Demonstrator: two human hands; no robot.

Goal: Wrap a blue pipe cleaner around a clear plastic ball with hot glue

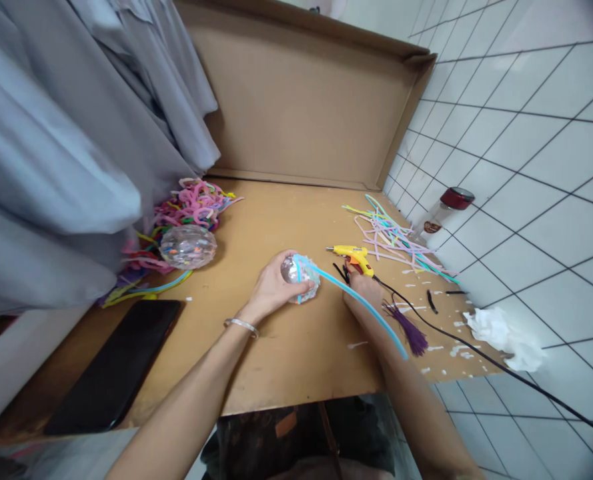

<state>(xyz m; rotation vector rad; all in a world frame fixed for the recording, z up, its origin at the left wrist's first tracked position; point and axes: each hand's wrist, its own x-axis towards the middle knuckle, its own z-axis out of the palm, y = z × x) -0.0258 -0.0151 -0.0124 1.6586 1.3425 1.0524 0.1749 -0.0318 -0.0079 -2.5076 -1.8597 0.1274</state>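
My left hand (276,283), with a bracelet at its wrist, is closed round a small clear faceted ball (312,283). A light blue pipe cleaner (361,300) runs over the ball, and its long free end arcs right across my right forearm. To the right, my right hand (365,290) is wrapped round the handle of a yellow glue gun (352,253), low over the table. The nozzle points left, a short way above and right of the ball, apart from it. Beside that hand lie short black pieces (340,272) and a purple tassel (410,328).
A second clear ball (189,247) stands by piled pipe cleaners (196,205) at left. More pipe cleaners (391,233), a red-lidded bottle (443,213) and crumpled tissue (503,337) lie right. The gun's black cord (446,330) trails right. A phone (119,363) lies front left; cardboard (301,93) stands behind.
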